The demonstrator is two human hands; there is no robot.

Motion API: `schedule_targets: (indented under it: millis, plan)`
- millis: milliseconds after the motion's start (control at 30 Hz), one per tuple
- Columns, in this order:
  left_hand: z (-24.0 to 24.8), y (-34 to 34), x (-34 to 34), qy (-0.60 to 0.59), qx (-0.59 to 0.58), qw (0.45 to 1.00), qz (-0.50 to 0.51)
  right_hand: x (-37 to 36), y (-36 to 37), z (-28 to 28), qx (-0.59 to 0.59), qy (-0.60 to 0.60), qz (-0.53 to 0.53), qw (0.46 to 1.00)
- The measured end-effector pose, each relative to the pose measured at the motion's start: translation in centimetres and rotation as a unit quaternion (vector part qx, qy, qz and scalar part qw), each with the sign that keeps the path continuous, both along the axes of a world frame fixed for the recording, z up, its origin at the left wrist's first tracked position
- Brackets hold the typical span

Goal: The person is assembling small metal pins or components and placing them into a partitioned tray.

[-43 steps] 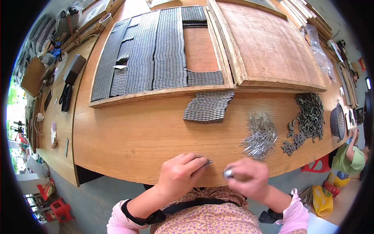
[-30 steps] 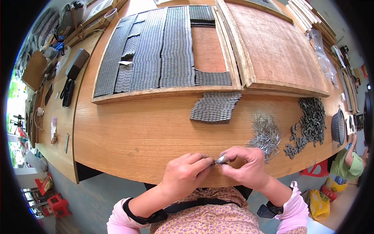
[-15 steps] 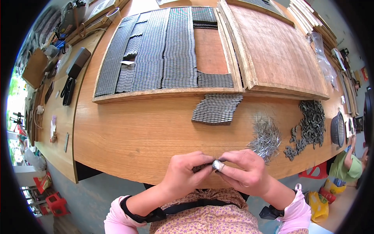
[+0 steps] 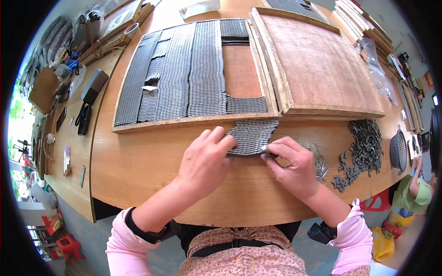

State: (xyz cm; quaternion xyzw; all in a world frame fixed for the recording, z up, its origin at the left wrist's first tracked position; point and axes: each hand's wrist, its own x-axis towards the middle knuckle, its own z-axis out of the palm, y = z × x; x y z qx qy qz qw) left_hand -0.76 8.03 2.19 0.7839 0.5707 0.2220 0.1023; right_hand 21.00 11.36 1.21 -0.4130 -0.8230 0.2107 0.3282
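Note:
A small mat of dark grey linked pieces [image 4: 252, 133] lies on the table against the front of a wooden tray, laid in close rows. My left hand [image 4: 206, 158] is closed at its near left corner, fingertips on the edge row. At the near right corner, my right hand [image 4: 294, 164] pinches the row's other end between thumb and forefinger, where a pale fingertip covering shows. I cannot tell whether that row is separate from the mat. To the right of my right hand lies a pile of thin silvery pins [image 4: 318, 161], partly hidden by it.
The wooden tray [image 4: 195, 120] holds several long dark mats. A second wooden tray [image 4: 329, 69] lies beside it. At right are a heap of small dark grey pieces [image 4: 367, 142] and a grey basket [image 4: 398, 150]. Another person in green [image 4: 411, 191] is at the far right.
Both hands have moved forward from the table's near edge to the small mat's near edge, and spread apart. The view has shifted slightly.

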Motion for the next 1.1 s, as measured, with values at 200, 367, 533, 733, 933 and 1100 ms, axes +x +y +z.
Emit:
schedule_targets:
  millis: [200,367,533,733,933,1100]
  plan:
    - [0.6,7.0,0.8,-0.056,-0.009,0.998,-0.018,4.2,-2.8,1.5,-0.013,0.046,0.03,0.998]
    - [-1.2,12.1,2.7,-0.01,-0.055,0.998,-0.023,13.6,-0.8,0.8,-0.025,-0.012,-0.235,0.972]
    - [-0.7,13.2,1.6,-0.12,-0.12,0.985,-0.01,17.3,0.0,0.4,0.026,-0.156,-0.227,0.961]
    - [-0.8,12.3,1.4,-0.252,-0.051,0.965,0.046,17.3,-0.1,-0.2,-0.029,-0.062,-0.232,0.97]
    - [1.4,4.0,2.7,-0.452,-0.139,0.881,0.019,17.5,-1.2,0.0,-0.212,0.293,-0.218,0.906]
    - [0.1,-2.3,4.6,-0.498,-0.332,0.801,0.012,12.5,-3.0,1.5,-0.301,0.354,-0.139,0.874]
